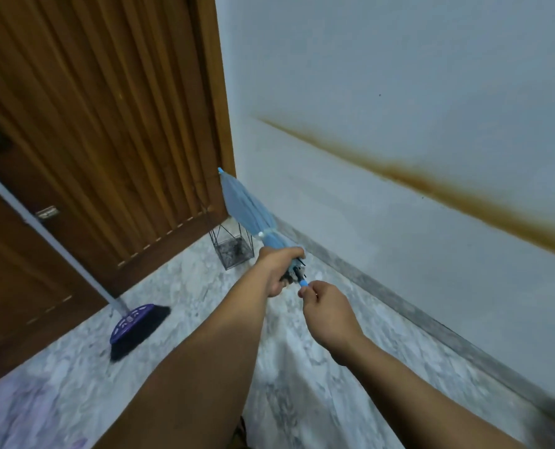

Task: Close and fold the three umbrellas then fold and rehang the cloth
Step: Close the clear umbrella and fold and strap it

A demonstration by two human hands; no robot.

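At the centre of the frame the closed pale-blue fabric umbrella (250, 209) points up-left toward the brown slatted wooden door (107, 124); the left hand (277, 270) is clenched round its lower canopy by the rib ends; the right hand (326, 311) pinches the small blue handle (303, 283). That fingertip hold looks slight and could slip off the handle; the exposed rib tips could nip the left fingers if the shaft telescopes suddenly. Counted: one umbrella in view, two hands, one purple-headed broom (136, 322) at lower left, one wire-frame basket (232, 247) on the marble floor (204, 303); no cloth is visible.
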